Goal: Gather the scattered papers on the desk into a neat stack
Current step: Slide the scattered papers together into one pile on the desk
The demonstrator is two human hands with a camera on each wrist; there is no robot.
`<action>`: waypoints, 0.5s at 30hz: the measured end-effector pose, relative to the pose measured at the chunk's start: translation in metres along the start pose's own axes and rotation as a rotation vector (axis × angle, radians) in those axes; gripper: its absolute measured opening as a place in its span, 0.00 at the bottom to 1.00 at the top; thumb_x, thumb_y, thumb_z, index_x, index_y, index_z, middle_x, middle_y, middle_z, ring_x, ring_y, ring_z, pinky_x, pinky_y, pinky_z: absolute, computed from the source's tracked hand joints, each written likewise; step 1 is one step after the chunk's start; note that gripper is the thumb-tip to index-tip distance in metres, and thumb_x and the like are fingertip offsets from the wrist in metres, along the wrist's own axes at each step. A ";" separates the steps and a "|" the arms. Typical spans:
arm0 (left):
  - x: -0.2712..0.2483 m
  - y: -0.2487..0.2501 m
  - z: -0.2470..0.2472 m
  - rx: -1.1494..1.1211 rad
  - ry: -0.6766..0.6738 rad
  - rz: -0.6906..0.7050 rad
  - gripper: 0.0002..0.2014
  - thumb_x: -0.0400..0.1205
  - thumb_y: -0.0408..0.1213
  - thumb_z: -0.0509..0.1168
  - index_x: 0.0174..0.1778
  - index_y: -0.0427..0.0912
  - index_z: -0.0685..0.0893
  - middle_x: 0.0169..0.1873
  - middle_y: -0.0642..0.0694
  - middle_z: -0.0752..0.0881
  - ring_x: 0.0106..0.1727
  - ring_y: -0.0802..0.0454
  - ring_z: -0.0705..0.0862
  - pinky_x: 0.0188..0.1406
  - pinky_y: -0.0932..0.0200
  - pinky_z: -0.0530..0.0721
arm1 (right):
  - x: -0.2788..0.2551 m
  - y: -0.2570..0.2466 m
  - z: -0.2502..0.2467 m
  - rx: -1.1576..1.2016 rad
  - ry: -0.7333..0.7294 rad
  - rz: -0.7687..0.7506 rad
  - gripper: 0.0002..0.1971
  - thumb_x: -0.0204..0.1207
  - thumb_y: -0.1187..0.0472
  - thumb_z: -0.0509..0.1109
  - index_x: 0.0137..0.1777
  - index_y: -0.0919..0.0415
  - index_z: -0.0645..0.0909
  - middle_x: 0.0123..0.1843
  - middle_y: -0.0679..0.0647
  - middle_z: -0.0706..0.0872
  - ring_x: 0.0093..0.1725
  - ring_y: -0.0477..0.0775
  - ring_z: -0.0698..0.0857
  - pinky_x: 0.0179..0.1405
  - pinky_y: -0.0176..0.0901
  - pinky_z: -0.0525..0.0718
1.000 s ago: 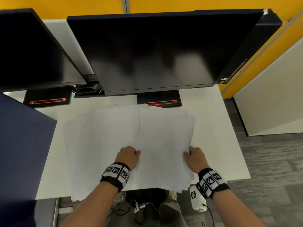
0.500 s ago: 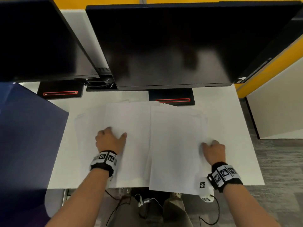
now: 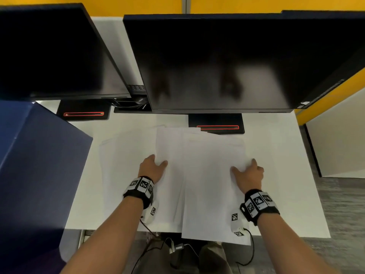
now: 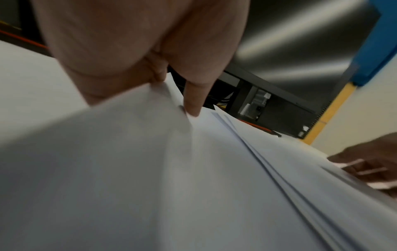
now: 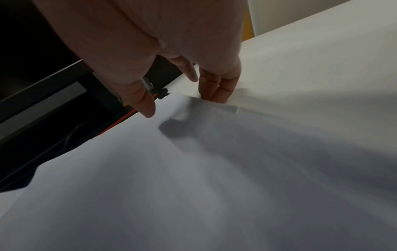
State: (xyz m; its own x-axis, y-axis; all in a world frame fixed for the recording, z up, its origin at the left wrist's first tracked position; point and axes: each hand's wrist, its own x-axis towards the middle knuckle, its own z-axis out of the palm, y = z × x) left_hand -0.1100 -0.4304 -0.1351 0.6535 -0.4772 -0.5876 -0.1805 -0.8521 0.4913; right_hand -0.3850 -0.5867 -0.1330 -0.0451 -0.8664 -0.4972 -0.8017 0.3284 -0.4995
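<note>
Papers [image 3: 207, 175] were being squared on the desk [image 3: 286, 155], edges pinched by the left hand [image 3: 152, 169] and right hand [image 3: 247, 175]. Inward pushing seemed needed next.

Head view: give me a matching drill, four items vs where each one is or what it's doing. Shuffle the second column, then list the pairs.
Items:
1. left hand
2. right hand
3. blue panel
4. monitor stand with a red strip

Places or states:
A. stands at the desk's left side
B. at the right edge of the papers, thumb on top
C. just behind the far edge of the papers
D. at the left edge of a middle sheet, thumb on top

Pairs: 1-D, 2-B, 3-A, 4-C
</note>
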 end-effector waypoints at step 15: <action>-0.030 -0.010 -0.006 -0.003 0.022 0.085 0.17 0.78 0.57 0.66 0.53 0.48 0.85 0.42 0.52 0.88 0.45 0.50 0.87 0.47 0.61 0.82 | 0.000 -0.006 0.004 -0.085 -0.047 0.030 0.27 0.82 0.56 0.61 0.76 0.72 0.66 0.75 0.72 0.64 0.67 0.76 0.76 0.70 0.59 0.75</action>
State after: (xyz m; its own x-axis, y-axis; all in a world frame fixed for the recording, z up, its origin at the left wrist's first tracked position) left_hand -0.1239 -0.4060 -0.1186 0.6521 -0.5426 -0.5295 -0.2336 -0.8082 0.5406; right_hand -0.3775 -0.5870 -0.1328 -0.0437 -0.8376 -0.5446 -0.8484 0.3190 -0.4225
